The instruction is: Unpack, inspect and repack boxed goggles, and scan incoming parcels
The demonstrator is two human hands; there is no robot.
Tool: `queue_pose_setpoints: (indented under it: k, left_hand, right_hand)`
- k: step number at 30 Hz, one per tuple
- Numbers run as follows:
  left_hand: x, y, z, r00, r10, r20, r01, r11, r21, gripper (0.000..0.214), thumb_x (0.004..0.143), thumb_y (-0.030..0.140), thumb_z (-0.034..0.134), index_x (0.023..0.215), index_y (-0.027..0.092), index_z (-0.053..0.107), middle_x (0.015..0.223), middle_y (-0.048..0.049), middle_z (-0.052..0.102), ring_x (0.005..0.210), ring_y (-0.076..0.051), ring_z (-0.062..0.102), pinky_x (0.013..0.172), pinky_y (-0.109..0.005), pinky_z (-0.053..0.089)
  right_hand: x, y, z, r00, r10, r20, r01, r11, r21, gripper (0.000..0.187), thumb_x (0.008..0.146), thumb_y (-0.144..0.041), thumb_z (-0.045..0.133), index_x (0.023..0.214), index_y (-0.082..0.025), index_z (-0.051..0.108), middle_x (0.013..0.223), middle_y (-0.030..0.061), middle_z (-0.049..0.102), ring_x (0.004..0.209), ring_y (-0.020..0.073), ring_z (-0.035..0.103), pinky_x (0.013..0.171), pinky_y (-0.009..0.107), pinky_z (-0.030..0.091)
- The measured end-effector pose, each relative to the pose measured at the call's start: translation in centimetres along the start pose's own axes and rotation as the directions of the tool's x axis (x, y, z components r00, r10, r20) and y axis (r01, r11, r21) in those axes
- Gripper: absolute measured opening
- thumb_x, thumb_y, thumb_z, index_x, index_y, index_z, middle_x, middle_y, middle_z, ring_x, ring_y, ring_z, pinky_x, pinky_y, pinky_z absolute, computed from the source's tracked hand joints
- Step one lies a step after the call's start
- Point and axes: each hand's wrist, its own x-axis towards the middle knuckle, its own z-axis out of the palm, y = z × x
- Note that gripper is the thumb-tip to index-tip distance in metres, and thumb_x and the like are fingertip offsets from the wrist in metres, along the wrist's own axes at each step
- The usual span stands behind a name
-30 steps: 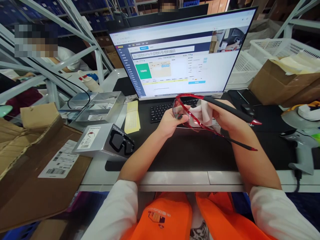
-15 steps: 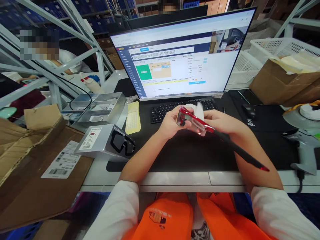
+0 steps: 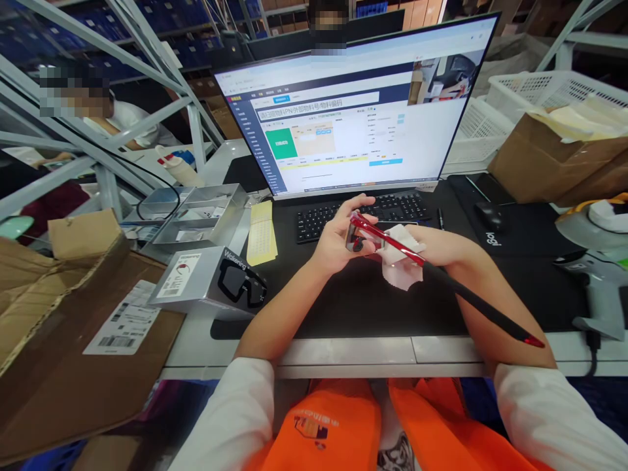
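Note:
My left hand [image 3: 334, 243] is closed on one end of a pair of red-framed glasses [image 3: 402, 249] above the desk mat. Their long black temple with a red tip slants down to the right, across my right forearm. A crumpled white tissue [image 3: 403, 275] hangs at the lens, with my right hand [image 3: 434, 243] behind it. The tissue and frame cover most of the right fingers, which appear to pinch the tissue. Left of my forearm lies a grey box [image 3: 209, 278] printed with "Wakening" and black glasses.
Behind my hands are a keyboard [image 3: 314, 224] and a lit monitor [image 3: 343, 124]. An open cardboard box [image 3: 63, 366] sits at left, near a metal tray [image 3: 196, 229] and yellow label sheets [image 3: 261, 235]. At right are a mouse [image 3: 488, 218] and barcode scanner [image 3: 601, 297].
The tissue has moved down and right along the glasses and now hangs lower. My left fingers have spread upward a little, and the temple's tip has swung slightly right.

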Motion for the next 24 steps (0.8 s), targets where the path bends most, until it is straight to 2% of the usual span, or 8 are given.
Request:
queue_pose_setpoints:
  k: [4,7,11,14,17,19,21,24]
  left_hand:
    - [-0.4,-0.8,1.1,0.990,-0.062,0.126,0.076,0.991,-0.110,0.048,0.076,0.055,0.086,0.112,0.025,0.078,0.150,-0.0126,0.055,0.138,-0.034,0.052,0.107,-0.042,0.049]
    - [-0.2,-0.8,0.9,0.991,-0.021,0.135,0.029,0.998,-0.057,0.048,0.073,0.055,0.087,0.110,0.025,0.079,0.148,-0.0117,0.057,0.146,-0.035,0.043,0.115,-0.044,0.041]
    - [0.3,0.0,-0.5,0.996,0.066,0.061,-0.069,0.996,0.052,0.042,0.070,0.049,0.091,0.103,0.025,0.081,0.143,-0.0088,0.061,0.154,-0.034,0.031,0.121,-0.041,0.033]
    - [0.0,-0.2,-0.1,0.999,-0.035,0.006,0.035,0.999,-0.029,0.045,0.072,0.050,0.089,0.108,0.027,0.079,0.144,-0.0060,0.061,0.146,-0.034,0.043,0.113,-0.041,0.042]
    - [-0.5,-0.9,1.4,0.981,-0.173,0.089,0.184,0.974,-0.130,0.050,0.068,0.055,0.090,0.105,0.024,0.079,0.143,-0.0085,0.062,0.141,-0.034,0.049,0.110,-0.040,0.044]
    - [-0.5,-1.1,1.8,0.969,-0.200,0.144,0.224,0.958,-0.178,0.050,0.066,0.055,0.092,0.103,0.023,0.079,0.143,-0.0107,0.062,0.139,-0.035,0.050,0.108,-0.040,0.045]
    - [-0.3,-0.7,1.2,0.976,-0.186,0.118,0.205,0.963,-0.177,0.050,0.064,0.052,0.094,0.103,0.024,0.079,0.142,-0.0106,0.062,0.135,-0.034,0.055,0.105,-0.039,0.047]
    - [0.3,0.5,-0.6,0.996,-0.086,0.021,0.087,0.995,-0.048,0.045,0.064,0.049,0.095,0.100,0.025,0.081,0.144,-0.0091,0.061,0.138,-0.034,0.052,0.108,-0.039,0.046]
  right_hand:
    - [0.4,-0.3,1.1,0.991,-0.016,-0.133,0.028,0.996,0.089,0.028,0.079,-0.043,0.075,0.082,-0.016,0.069,0.072,0.0015,0.065,0.060,0.0139,0.055,0.054,0.025,0.042]
    - [0.4,-0.8,1.9,0.980,-0.036,-0.195,0.061,0.990,0.123,0.029,0.078,-0.043,0.075,0.086,-0.017,0.068,0.069,0.0005,0.064,0.058,0.0130,0.053,0.052,0.024,0.041]
    - [0.3,-0.8,1.3,0.995,-0.040,-0.090,0.046,0.997,0.068,0.021,0.075,-0.034,0.075,0.080,-0.015,0.066,0.069,0.0004,0.064,0.062,0.0138,0.056,0.055,0.023,0.044]
    - [0.7,-0.4,0.8,1.000,-0.006,-0.012,0.006,1.000,0.021,0.019,0.074,-0.030,0.075,0.071,-0.015,0.064,0.062,0.0005,0.061,0.058,0.0134,0.054,0.056,0.024,0.045]
    - [1.4,0.2,1.1,0.996,-0.083,-0.029,0.085,0.994,0.065,0.024,0.073,-0.037,0.076,0.071,-0.015,0.066,0.068,0.0015,0.064,0.062,0.0141,0.056,0.060,0.025,0.048]
    - [1.7,0.4,1.5,0.990,-0.101,-0.095,0.113,0.985,0.128,0.025,0.072,-0.039,0.076,0.074,-0.015,0.068,0.072,0.0014,0.065,0.064,0.0145,0.057,0.060,0.025,0.047]
    - [1.9,0.4,1.8,0.988,-0.068,-0.135,0.093,0.978,0.187,0.027,0.071,-0.039,0.078,0.070,-0.016,0.065,0.069,-0.0001,0.061,0.062,0.0130,0.053,0.059,0.025,0.045]
    - [1.8,0.0,1.8,0.997,-0.043,-0.059,0.055,0.974,0.219,0.037,0.066,-0.041,0.083,0.061,-0.016,0.057,0.062,-0.0026,0.052,0.061,0.0113,0.048,0.061,0.025,0.042]
